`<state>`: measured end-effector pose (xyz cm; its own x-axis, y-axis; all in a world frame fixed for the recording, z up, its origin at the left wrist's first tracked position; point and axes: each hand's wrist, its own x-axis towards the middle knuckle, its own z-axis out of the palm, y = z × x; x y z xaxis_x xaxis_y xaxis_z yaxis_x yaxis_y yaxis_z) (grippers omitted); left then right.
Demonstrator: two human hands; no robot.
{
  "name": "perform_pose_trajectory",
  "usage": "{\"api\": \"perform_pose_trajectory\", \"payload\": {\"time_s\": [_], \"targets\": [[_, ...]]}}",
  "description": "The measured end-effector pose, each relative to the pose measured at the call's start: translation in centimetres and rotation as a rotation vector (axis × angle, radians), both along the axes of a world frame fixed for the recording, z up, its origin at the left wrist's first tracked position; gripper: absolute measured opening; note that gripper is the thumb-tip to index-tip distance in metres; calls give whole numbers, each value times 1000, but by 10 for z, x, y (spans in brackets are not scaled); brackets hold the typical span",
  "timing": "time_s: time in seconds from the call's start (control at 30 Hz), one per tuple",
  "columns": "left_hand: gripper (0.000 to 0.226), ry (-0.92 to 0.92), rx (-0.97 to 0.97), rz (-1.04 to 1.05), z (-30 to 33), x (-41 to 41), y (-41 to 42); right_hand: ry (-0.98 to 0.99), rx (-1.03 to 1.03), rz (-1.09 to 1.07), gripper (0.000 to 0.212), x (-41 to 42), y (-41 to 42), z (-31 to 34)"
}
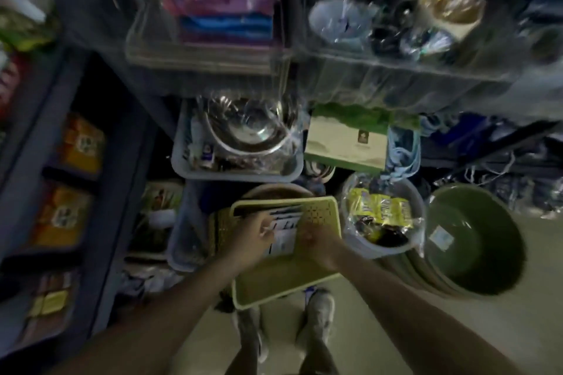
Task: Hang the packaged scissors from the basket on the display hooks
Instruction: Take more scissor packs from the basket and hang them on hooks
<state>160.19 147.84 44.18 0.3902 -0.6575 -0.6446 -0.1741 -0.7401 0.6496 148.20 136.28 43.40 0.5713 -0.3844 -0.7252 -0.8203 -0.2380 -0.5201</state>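
Observation:
A yellow-green plastic basket (283,286) sits low in front of me, above my shoes. White-carded scissor packages (285,233) lie inside it, partly fanned toward the far end. My left hand (251,239) rests on the left edge of the top package with fingers curled on it. My right hand (318,242) is bent over the right edge of the same package. The frame is blurred, so exact finger contact is hard to read. No display hooks are visible.
A grey bin with steel bowls (243,137) stands beyond the basket. A tub of yellow packets (380,216) and stacked green basins (475,240) sit to the right. Dark shelving (70,179) with boxes rises on the left. Clear bins (213,24) hang overhead.

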Motion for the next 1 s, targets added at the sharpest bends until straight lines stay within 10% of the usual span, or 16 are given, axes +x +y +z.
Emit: {"api": "perform_pose_trajectory", "payload": {"time_s": [0.4, 0.73, 1.0], "targets": [[91, 101, 120, 1013, -124, -40, -15, -28, -301, 206, 70, 10, -15, -141], [99, -224, 148, 653, -182, -29, -3, -48, -170, 342, 71, 7, -34, -168], [60, -284, 361, 288, -185, -35, 8, -134, -306, 333, 58, -9, -33, -164]]}}
